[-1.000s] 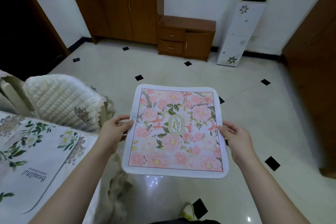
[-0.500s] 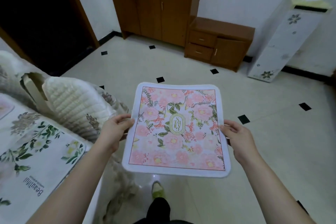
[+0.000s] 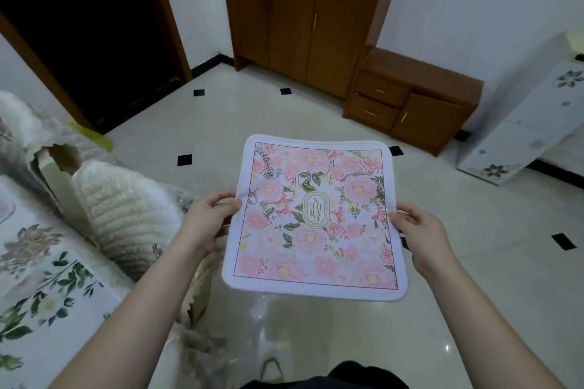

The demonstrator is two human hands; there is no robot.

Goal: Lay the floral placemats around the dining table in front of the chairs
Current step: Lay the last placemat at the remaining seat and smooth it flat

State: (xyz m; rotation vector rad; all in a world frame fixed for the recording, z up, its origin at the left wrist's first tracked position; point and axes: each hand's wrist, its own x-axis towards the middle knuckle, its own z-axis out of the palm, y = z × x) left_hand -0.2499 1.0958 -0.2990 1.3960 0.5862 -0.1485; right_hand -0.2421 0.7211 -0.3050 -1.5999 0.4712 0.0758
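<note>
The floral placemat (image 3: pixel 314 218) is held flat in the air over the floor, pinched at mid-edge by both hands — left hand (image 3: pixel 207 219) on its left side, right hand (image 3: pixel 418 232) on its right, fingers curled under, thumbs on top. Its long axis runs away from the person. The surface (image 3: pixel 41 278) lies to the left — nearer the left hand, beside a padded chair (image 3: pixel 126 215)

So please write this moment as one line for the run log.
step: carrying | placemat: held flat above floor, not laid | left hand: grips left edge | right hand: grips right edge | table: at left
</note>
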